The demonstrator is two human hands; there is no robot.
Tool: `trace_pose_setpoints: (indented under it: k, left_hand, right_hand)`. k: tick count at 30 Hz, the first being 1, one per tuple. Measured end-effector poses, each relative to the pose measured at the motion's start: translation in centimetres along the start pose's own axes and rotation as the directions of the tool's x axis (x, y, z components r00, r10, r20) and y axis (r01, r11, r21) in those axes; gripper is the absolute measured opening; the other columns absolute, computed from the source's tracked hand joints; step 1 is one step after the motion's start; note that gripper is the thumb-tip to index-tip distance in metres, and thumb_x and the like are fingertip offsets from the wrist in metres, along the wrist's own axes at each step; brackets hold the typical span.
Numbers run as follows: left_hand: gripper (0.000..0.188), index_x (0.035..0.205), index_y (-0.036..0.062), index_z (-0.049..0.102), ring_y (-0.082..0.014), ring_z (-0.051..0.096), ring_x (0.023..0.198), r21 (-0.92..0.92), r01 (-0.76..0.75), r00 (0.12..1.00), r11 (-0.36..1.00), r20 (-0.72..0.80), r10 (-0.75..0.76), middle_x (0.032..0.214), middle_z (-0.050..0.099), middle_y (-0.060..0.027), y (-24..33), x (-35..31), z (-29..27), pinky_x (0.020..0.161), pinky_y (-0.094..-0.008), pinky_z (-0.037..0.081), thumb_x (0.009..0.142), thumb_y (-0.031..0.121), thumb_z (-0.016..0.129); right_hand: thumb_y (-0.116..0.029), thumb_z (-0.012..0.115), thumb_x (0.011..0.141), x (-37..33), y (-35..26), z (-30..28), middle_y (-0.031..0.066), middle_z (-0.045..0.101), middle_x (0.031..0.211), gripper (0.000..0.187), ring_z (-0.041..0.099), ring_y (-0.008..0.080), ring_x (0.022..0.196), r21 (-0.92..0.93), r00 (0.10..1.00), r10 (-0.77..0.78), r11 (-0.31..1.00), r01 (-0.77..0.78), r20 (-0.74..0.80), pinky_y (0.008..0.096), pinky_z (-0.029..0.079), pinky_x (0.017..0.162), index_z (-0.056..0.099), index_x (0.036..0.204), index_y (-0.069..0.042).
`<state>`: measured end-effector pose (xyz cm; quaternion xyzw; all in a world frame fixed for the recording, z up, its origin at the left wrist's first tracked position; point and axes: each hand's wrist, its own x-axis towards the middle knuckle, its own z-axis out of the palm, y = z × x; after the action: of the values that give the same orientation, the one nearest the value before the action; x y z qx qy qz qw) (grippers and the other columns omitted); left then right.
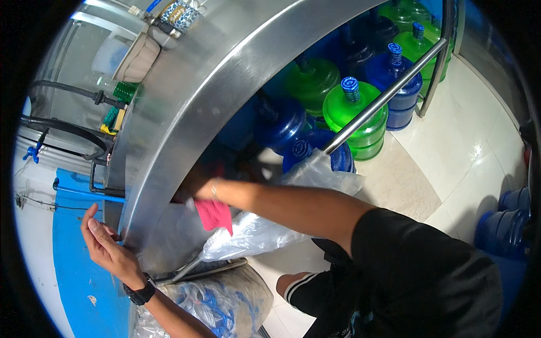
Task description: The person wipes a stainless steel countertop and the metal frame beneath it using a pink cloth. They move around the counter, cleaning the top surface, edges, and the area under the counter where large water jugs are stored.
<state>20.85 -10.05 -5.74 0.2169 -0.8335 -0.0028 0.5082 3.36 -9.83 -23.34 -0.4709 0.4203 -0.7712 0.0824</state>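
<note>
My left hand [110,248], with a black watch on its wrist, is held beside the steel counter [194,93]. Its fingers are stretched out and nothing is in them. Reaching under the counter's edge, my right hand [194,187] is mostly in shadow and its fingers are hidden. A pink cloth [214,215] hangs right below that wrist; whether the hand grips it I cannot tell. Clear plastic sheeting [248,235] drapes over a steel rail [389,93] beneath my right forearm.
Under the counter stand several blue and green water jugs, among them a green jug [360,138] and a blue jug [401,107]. More blue jugs [501,228] are at the right. A sack [248,293] of plastic-wrapped blue items sits below. A beige bowl [137,58] rests on the counter.
</note>
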Motion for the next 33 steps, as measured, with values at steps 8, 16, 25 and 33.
trace_pose_setpoints:
  k: [8,16,25,33]
  left_hand:
    - [0.039,0.127,0.0049,0.070,-0.0042,0.031,0.065,0.034,-0.003,0.993,0.999,0.119,-0.001,0.074,0.040,0.0058,0.8,0.4,0.1,0.057,-0.0246,0.022,0.113,0.033,0.048]
    - [0.037,0.127,0.0031,0.070,-0.0036,0.031,0.065,0.007,-0.025,0.996,1.000,0.088,0.024,0.076,0.043,0.0057,0.9,0.2,0.6,0.057,-0.0245,0.021,0.112,0.030,0.049]
    - [0.033,0.123,0.0003,0.070,-0.0037,0.029,0.062,-0.030,-0.038,0.997,0.999,0.061,0.039,0.071,0.044,0.0059,1.4,-0.2,0.7,0.055,-0.0258,0.020,0.111,0.025,0.052]
    - [0.031,0.118,-0.0002,0.071,-0.0041,0.032,0.064,-0.050,-0.078,0.997,0.996,0.011,0.078,0.073,0.045,0.0051,1.6,-0.1,1.2,0.056,-0.0252,0.022,0.111,0.024,0.053]
  right_hand:
    - [-0.029,0.049,0.105,1.5,7.7,1.2,0.0197,0.063,0.135,0.038,0.057,0.0362,0.128,-0.247,0.990,0.089,0.967,-0.058,0.113,0.0459,0.043,0.110,0.066,0.126,-0.002]
    - [-0.030,0.054,0.102,-0.2,4.9,1.0,0.0135,0.068,0.133,0.037,0.061,0.0292,0.125,-0.395,0.995,-0.043,0.916,0.074,0.089,0.0429,0.046,0.108,0.068,0.127,-0.007]
    - [-0.021,0.050,0.100,2.5,11.4,2.9,0.0177,0.058,0.148,0.043,0.053,0.0337,0.137,-0.303,0.960,0.102,0.935,-0.182,-0.262,0.0503,0.040,0.114,0.064,0.138,-0.009]
    - [-0.023,0.052,0.100,5.6,9.3,1.6,0.0185,0.066,0.134,0.034,0.063,0.0283,0.120,-0.696,0.759,-0.642,0.597,0.400,-0.114,0.0442,0.049,0.101,0.071,0.125,-0.010]
